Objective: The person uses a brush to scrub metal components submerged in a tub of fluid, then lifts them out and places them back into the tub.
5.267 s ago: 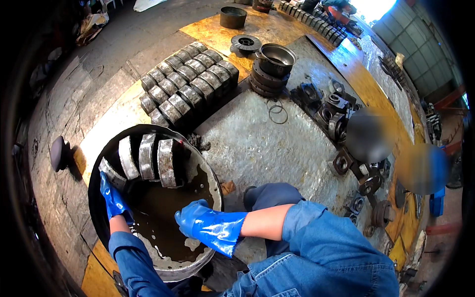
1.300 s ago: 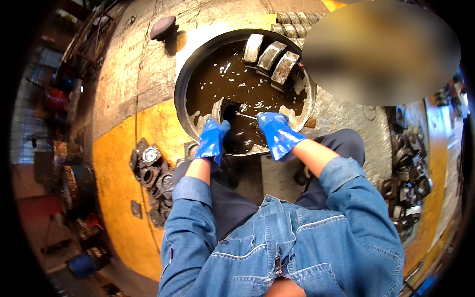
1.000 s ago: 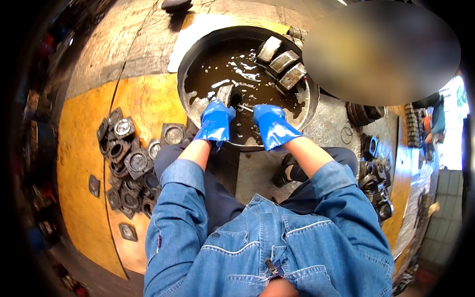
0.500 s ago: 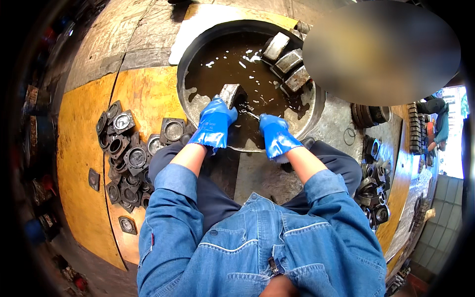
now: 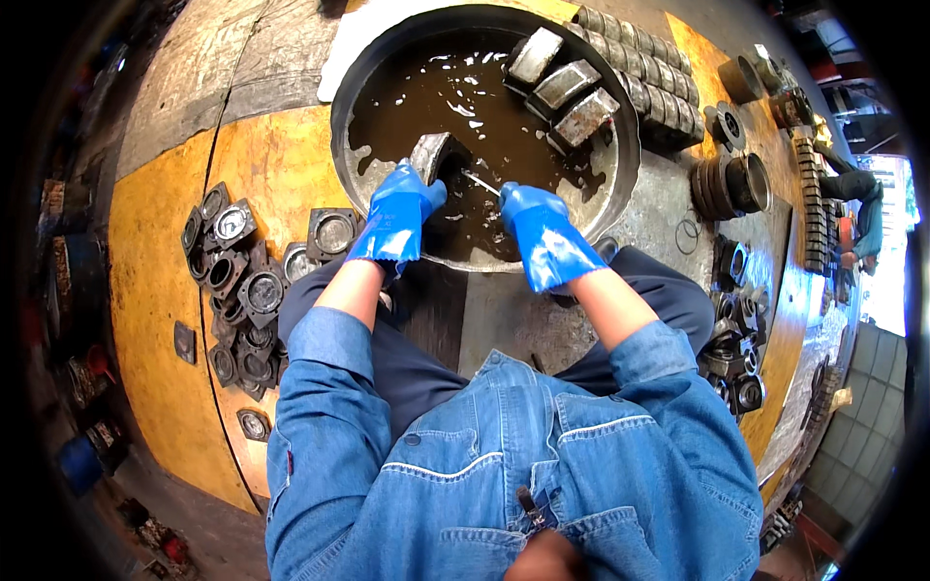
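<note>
My left hand (image 5: 399, 203), in a blue rubber glove, is closed on a grey metal block (image 5: 427, 153) with a hollow, dark inner side. The block is held tilted over the near left part of a round black tub (image 5: 339, 126) of brown liquid (image 5: 412, 107). My right hand (image 5: 533, 211), gloved the same way, grips a thin metal rod-like tool (image 5: 482, 184). Its tip points left toward the block's hollow side; whether it touches the block I cannot tell. Several similar metal blocks (image 5: 567, 85) lean in the tub's far right side.
Square metal parts with round openings (image 5: 262, 295) are heaped on the yellow board at left. Rows of ribbed metal pieces (image 5: 668, 107) stand beyond the tub. Dark rings (image 5: 712, 189) and more metal parts (image 5: 736, 339) lie at right. A person (image 5: 862, 208) is at the far right.
The tool has shifted, its tip now nearer the block's hollow side. My hands keep their holds. The tub sits higher in the view, and the blurred patch at upper right is gone.
</note>
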`<act>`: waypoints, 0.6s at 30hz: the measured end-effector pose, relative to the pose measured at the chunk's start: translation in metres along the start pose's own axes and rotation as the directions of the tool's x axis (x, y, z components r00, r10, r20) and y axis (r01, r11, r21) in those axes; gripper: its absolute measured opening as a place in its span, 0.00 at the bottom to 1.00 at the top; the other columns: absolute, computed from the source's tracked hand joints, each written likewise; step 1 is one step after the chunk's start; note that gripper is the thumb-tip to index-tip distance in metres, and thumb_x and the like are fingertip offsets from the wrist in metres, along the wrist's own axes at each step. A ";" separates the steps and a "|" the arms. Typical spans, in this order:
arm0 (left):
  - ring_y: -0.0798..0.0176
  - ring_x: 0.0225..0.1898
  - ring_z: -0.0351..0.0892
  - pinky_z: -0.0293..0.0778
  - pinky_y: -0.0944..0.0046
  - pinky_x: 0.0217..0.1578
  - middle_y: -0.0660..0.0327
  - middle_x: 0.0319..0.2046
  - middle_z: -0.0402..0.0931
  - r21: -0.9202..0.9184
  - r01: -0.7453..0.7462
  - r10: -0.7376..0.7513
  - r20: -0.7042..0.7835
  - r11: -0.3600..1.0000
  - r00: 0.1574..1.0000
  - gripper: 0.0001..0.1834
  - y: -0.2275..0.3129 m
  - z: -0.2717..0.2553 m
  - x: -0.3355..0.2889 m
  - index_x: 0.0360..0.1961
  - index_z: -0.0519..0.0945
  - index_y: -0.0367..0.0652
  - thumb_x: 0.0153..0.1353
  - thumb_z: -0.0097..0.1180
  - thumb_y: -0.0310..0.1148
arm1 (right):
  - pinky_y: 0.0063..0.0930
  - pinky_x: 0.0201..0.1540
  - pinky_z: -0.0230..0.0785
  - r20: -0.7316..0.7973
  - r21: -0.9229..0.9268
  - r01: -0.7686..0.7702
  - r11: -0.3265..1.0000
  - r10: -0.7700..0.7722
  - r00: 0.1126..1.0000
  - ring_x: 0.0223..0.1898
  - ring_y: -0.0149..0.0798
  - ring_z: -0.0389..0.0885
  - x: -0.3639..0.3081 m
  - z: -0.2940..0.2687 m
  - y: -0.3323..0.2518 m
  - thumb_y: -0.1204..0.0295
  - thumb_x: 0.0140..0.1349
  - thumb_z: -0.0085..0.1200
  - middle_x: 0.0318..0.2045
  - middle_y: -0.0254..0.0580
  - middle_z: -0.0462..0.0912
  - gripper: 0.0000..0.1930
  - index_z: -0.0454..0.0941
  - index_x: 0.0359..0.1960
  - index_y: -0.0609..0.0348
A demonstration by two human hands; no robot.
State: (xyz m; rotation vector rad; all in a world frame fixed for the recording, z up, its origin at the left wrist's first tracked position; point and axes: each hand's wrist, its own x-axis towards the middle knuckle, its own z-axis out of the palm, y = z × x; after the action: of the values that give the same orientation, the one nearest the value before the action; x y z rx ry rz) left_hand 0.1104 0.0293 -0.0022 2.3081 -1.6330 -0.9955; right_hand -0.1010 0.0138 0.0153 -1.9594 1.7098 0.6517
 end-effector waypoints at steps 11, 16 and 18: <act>0.39 0.65 0.79 0.75 0.50 0.66 0.36 0.62 0.79 -0.005 0.030 -0.029 0.072 1.000 0.997 0.47 -0.004 0.000 0.011 0.69 0.72 0.29 0.55 0.66 0.52 | 0.45 0.46 0.80 0.120 0.034 0.057 0.998 -0.061 0.991 0.44 0.50 0.90 -0.021 0.008 0.006 0.66 0.66 0.57 0.39 0.42 0.91 0.07 0.85 0.43 0.45; 0.35 0.63 0.79 0.74 0.48 0.64 0.33 0.59 0.80 -0.078 -0.058 0.065 0.085 0.995 0.994 0.42 -0.001 -0.005 0.002 0.63 0.78 0.28 0.57 0.66 0.53 | 0.43 0.50 0.80 0.142 0.012 -0.089 0.996 0.087 0.986 0.49 0.50 0.90 -0.003 0.031 0.006 0.66 0.67 0.56 0.47 0.42 0.92 0.11 0.89 0.45 0.47; 0.35 0.63 0.80 0.75 0.48 0.63 0.33 0.58 0.80 -0.103 -0.067 0.073 0.057 0.992 0.996 0.42 -0.004 -0.005 0.002 0.62 0.78 0.28 0.57 0.66 0.53 | 0.43 0.51 0.81 0.251 -0.071 0.042 0.997 -0.023 0.968 0.50 0.51 0.90 -0.006 0.021 0.007 0.66 0.68 0.56 0.49 0.43 0.91 0.14 0.89 0.50 0.48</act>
State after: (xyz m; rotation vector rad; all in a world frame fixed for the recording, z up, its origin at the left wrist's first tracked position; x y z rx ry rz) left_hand 0.1168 0.0274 -0.0012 2.1607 -1.6331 -1.1155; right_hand -0.1093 0.0304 0.0021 -1.8605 1.5167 0.9215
